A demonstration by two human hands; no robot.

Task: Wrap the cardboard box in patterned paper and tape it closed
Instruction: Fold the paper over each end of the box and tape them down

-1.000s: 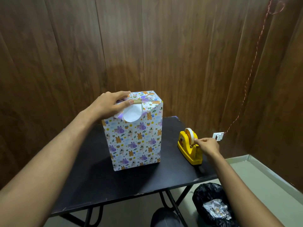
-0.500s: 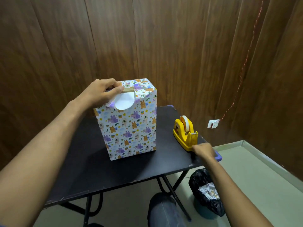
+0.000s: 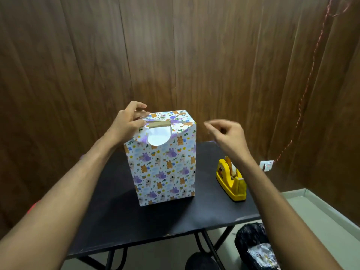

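The box (image 3: 164, 162) stands upright near the middle of the black counter (image 3: 116, 221), wrapped in white paper (image 3: 155, 178) printed with small purple and orange animals. At its top front edge a strip of bare cardboard (image 3: 159, 125) shows between the folded flaps, and just below it a rounded white flap (image 3: 158, 137) of the paper's plain underside hangs down over the front face.

The left hand (image 3: 129, 123) rests on the box's top left corner, palm down, its fingers bent over the folded paper and pressing it against the top. The thumb and upper fingers are lifted a little above the edge.

The right hand (image 3: 227, 135) is in the air to the right of the box, level with its top and apart from it. Its fingers are curled with thumb and forefinger brought together as in a pinch. The hand is blurred, so I cannot tell if anything is between the fingertips.

A yellow dispenser (image 3: 231, 181) with a roll of tape sits on the counter to the right of the box, below the right wrist and well apart from the box. A black bin bag (image 3: 251, 248) with crumpled scraps inside sits on the floor beside the counter's legs. Wood panelling (image 3: 175, 55) covers the wall behind, and a red cord (image 3: 309, 75) runs down it to a small white socket (image 3: 266, 165).
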